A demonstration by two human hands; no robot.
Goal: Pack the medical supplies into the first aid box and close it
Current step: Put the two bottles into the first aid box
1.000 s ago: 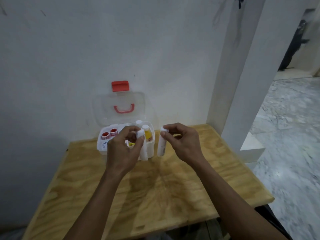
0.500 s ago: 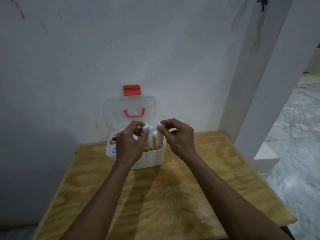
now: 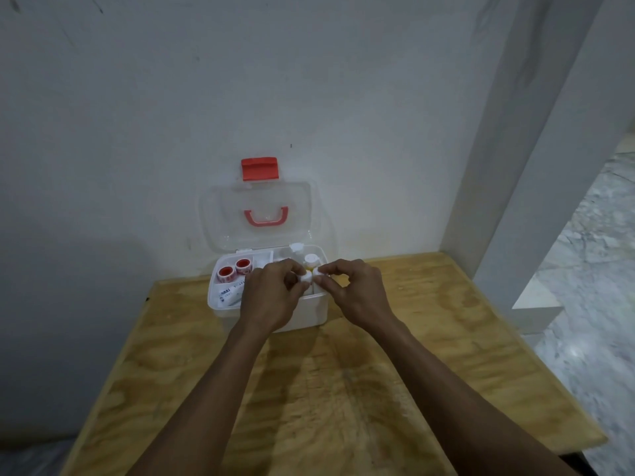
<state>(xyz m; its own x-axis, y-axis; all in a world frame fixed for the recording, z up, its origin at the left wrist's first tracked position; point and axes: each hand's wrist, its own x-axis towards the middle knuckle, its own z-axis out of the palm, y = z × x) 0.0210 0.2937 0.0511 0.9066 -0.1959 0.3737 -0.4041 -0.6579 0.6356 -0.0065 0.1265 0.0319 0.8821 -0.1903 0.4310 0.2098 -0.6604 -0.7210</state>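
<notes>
From the head view, the first aid box (image 3: 309,312) sits at the back of the wooden counter (image 3: 343,389) against the wall, its clear lid (image 3: 223,214) standing open with a red latch (image 3: 259,169) on top and a red handle (image 3: 265,217) showing through. The left hand (image 3: 271,297) pinches the cap of a white bottle (image 3: 305,277) in its grip, lowered into the box's right compartment. The right hand (image 3: 357,292) pinches a second white bottle (image 3: 318,271) just beside it. Two red-cored tape rolls (image 3: 234,269) lie in the left compartment, with a yellow-filled bottle (image 3: 311,261) behind the hands.
</notes>
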